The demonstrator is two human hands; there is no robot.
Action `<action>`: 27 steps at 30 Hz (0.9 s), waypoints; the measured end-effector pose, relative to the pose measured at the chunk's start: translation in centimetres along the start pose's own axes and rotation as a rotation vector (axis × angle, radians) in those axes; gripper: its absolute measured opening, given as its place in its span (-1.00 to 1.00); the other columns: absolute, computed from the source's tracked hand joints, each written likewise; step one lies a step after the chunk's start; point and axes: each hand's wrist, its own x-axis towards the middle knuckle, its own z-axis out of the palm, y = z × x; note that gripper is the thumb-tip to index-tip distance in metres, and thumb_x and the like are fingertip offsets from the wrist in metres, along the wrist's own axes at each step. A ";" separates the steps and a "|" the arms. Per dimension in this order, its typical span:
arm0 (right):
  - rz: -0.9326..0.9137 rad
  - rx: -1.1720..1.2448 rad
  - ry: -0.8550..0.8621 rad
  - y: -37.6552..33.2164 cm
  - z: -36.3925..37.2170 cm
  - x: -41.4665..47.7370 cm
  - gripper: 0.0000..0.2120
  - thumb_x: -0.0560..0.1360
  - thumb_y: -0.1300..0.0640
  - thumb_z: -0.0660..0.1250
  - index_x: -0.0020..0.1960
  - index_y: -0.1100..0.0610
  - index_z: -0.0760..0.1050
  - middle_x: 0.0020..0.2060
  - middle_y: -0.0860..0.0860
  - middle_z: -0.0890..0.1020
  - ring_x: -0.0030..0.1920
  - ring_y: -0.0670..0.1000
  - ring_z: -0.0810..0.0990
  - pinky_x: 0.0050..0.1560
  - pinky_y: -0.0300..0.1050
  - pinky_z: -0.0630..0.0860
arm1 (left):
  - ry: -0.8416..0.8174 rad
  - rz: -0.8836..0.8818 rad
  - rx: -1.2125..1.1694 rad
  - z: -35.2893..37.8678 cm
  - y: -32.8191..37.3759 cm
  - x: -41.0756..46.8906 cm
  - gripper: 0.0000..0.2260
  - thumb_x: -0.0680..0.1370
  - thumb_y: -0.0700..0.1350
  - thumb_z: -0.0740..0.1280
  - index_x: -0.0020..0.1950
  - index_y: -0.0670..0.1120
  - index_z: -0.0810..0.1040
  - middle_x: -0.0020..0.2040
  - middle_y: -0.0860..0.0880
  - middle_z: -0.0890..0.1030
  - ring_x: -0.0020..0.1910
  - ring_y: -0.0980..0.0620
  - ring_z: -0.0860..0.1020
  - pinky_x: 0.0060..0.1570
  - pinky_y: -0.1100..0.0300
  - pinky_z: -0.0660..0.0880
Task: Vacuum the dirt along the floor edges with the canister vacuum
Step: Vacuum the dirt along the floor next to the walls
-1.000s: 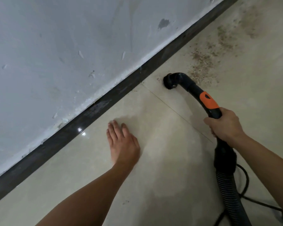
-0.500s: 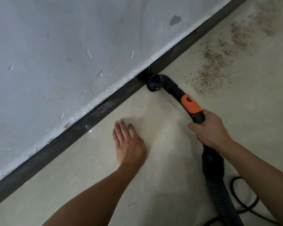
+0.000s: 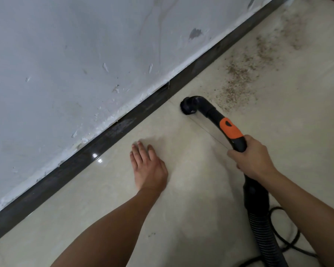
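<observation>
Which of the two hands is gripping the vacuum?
The right hand: its fingers curl round the black vacuum handle just below the orange band. The left hand lies flat on the tile floor, fingers straight, holding nothing.

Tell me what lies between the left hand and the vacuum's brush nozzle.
Only bare floor tile separates left hand from brush nozzle, per the head view.

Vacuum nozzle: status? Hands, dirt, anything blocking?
Left hand flat on the floor, open. Right hand grips the vacuum wand. Brush nozzle on the floor, apart from the baseboard, dirt patch just beyond it. Nothing between nozzle and dirt.
</observation>
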 end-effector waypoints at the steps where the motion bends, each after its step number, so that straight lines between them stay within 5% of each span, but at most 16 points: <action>1: -0.009 0.038 -0.031 0.3 0.0 -0.8 -0.77 0.37 0.11 0.48 -0.09 0.05 0.44 -0.33 0.09 0.61 -0.35 0.16 0.63 -0.26 0.01 0.58 | -0.001 0.002 -0.002 -0.1 0.0 0.0 -0.53 0.61 -0.09 0.05 0.48 -0.26 0.24 0.54 -0.34 0.05 0.53 -0.31 -0.04 0.51 -0.15 -0.10; 5: 0.005 0.310 -0.194 3.2 0.3 -5.2 -0.72 0.41 0.31 0.44 -0.04 0.00 0.46 -0.44 0.10 0.58 -0.52 0.09 0.57 -0.45 -0.01 0.54 | 0.005 0.014 0.005 -0.2 -0.1 -0.2 -0.54 0.62 -0.08 0.06 0.48 -0.27 0.24 0.53 -0.35 0.06 0.53 -0.31 -0.04 0.51 -0.15 -0.09; 13: 0.158 0.138 0.016 12.7 -6.8 -9.8 -0.72 0.40 0.38 0.42 -0.10 0.03 0.48 -0.59 0.07 0.52 -0.62 0.00 0.46 -0.59 -0.20 0.43 | -0.006 0.047 0.046 -0.2 -0.3 -0.1 -0.52 0.62 -0.08 0.02 0.50 -0.26 0.18 0.55 -0.33 0.02 0.54 -0.29 -0.07 0.51 -0.14 -0.13; 16: 0.237 0.126 0.109 15.0 -8.7 -9.6 -0.78 0.41 0.35 0.43 -0.12 0.08 0.47 -0.57 0.13 0.54 -0.61 0.05 0.49 -0.52 -0.12 0.47 | -0.025 0.184 0.067 -0.1 0.0 0.4 -0.55 0.62 -0.09 0.05 0.48 -0.24 0.22 0.53 -0.32 0.09 0.53 -0.28 -0.02 0.51 -0.12 -0.09; 20: 0.236 0.138 0.146 14.4 -7.9 -7.1 -0.80 0.38 0.30 0.43 -0.15 0.09 0.45 -0.52 0.19 0.56 -0.58 0.10 0.51 -0.48 -0.04 0.49 | 0.001 0.278 0.004 0.1 2.7 3.3 -0.61 0.61 -0.09 0.10 0.39 -0.23 0.35 0.47 -0.31 0.24 0.49 -0.27 0.13 0.48 -0.12 0.07; 27: 0.157 0.213 0.123 10.2 -4.5 -0.1 -0.81 0.35 0.23 0.41 -0.17 0.04 0.43 -0.48 0.13 0.56 -0.62 -0.01 0.48 -0.56 -0.17 0.42 | 0.031 0.203 0.028 1.6 4.8 5.7 -0.50 0.62 0.03 -0.06 0.49 -0.20 0.18 0.54 -0.27 0.07 0.54 -0.20 -0.02 0.52 -0.05 -0.09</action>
